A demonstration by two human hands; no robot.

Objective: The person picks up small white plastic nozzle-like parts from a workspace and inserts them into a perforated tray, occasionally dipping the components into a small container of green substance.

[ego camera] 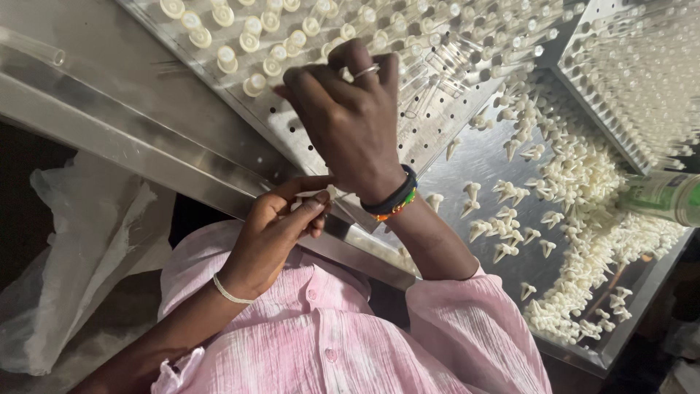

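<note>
Pink sleeves (350, 343) fill the near edge. Just beyond, the left hand (281, 230) pinches what looks like a small white plug (312, 198) between thumb and fingertips, though it is mostly hidden. Farther out, the right hand (350, 109) rests curled on the perforated steel plate (292, 135), among clear tubes (430, 69); what it grips I cannot tell. Seating plugs seems underway; next calls for aligning one. Loose plugs (583, 190) lie beyond.
</note>
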